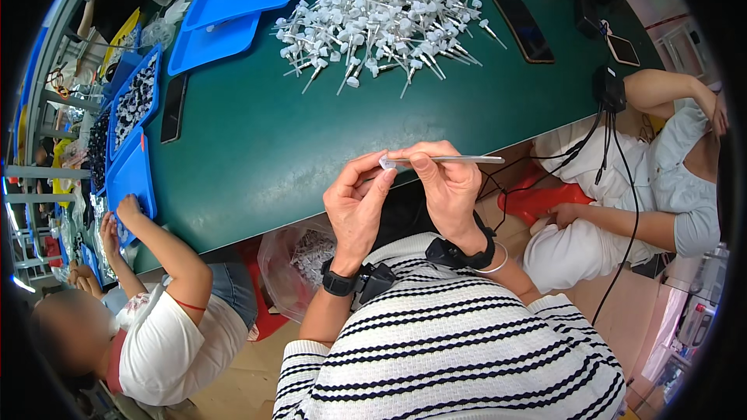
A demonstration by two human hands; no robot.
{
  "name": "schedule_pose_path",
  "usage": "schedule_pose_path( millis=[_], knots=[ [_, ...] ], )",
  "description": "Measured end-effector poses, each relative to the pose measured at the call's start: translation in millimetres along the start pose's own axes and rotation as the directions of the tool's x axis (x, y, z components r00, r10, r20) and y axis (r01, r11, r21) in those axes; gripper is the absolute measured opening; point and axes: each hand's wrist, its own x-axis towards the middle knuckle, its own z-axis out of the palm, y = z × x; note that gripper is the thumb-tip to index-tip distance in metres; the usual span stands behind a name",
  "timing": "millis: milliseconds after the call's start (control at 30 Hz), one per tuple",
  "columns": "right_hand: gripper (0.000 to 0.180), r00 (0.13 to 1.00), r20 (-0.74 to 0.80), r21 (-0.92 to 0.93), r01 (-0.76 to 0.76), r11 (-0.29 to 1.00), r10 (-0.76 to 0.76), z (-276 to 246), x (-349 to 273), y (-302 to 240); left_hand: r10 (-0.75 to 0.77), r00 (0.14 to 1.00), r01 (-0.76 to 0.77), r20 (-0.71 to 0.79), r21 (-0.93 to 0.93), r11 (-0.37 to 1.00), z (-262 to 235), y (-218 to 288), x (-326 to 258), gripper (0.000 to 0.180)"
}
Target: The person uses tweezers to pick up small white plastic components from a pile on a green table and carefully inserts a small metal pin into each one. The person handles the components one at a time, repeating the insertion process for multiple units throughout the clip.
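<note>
In front of my chest, at the table's near edge, my left hand [359, 198] pinches a small white plastic piece [387, 163] between thumb and fingers. My right hand [450, 187] grips a slim silver metal rod [486, 159], held nearly level. Its left end meets the white piece; its right end sticks out beyond my fingers. I cannot tell whether rod and piece are joined. Farther off on the green table lies a heap of white plastic pieces with thin metal stems [381, 23].
Blue trays [214, 47] stand at the far left, with a dark phone [173, 109] near them. Another phone [524, 29] lies right of the heap. Black cables [611, 132] hang off the right edge. A clear bin [272, 276] sits below the table. Co-workers sit on both sides.
</note>
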Motion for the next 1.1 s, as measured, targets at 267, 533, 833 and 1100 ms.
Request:
schedule_pose_path(
  millis=[267,533,833,1100],
  knots=[
    [0.016,1.000,-0.024,0.039,-0.014,0.999,0.015,2.0,-1.2,-1.7,0.012,1.000,-0.012,0.000,-0.009,1.000,0.6,-0.3,-0.9,0.026],
    [0.011,0.998,0.054,-0.170,0.052,0.984,-0.044,-2.8,5.0,-9.2,0.085,0.996,-0.083,-0.005,0.152,0.985,1.4,2.5,-0.9,0.024],
    [0.010,0.981,0.172,-0.281,0.134,0.950,-0.088,-2.5,14.3,-17.0,0.169,0.986,-0.161,-0.010,0.247,0.956,0.5,2.3,0.0,0.023],
    [0.023,0.994,-0.005,0.185,-0.106,0.977,0.109,-1.1,7.7,-10.7,-0.018,1.000,0.018,0.013,-0.010,1.000,-0.3,4.4,3.6,0.027]
  ],
)
